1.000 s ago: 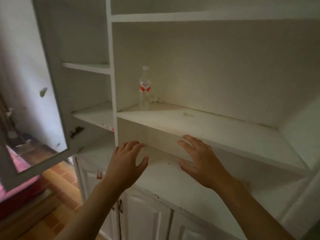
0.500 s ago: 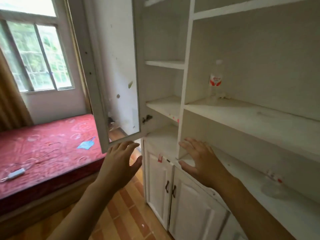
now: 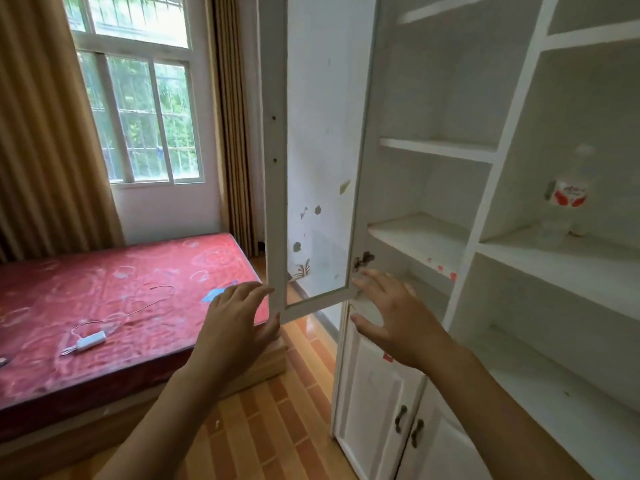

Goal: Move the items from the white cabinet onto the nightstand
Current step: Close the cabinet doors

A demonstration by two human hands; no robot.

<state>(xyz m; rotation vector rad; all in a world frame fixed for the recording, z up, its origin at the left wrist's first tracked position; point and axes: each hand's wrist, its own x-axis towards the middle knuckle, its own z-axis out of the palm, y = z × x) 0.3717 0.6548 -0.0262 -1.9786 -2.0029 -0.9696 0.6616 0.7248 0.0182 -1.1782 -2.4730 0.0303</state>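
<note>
Both hands up before the white cabinet (image 3: 491, 237), holding nothing. Left hand (image 3: 235, 323) with fingers straight and loosely spread, tips just beside the lower corner of the open glass door (image 3: 311, 168). Right hand (image 3: 394, 317) likewise spread, fingers (image 3: 372, 282) at the door's inner edge near the hinge – touching or not, cannot tell. Bottle (image 3: 568, 195) with a red label upright on a shelf well to the right, blurred. No nightstand in view. Likely risks: knuckles knocking the swung-out door, or a hurried reach tipping the light bottle – both from attention turned toward the bed (image 3: 104, 306).
</note>
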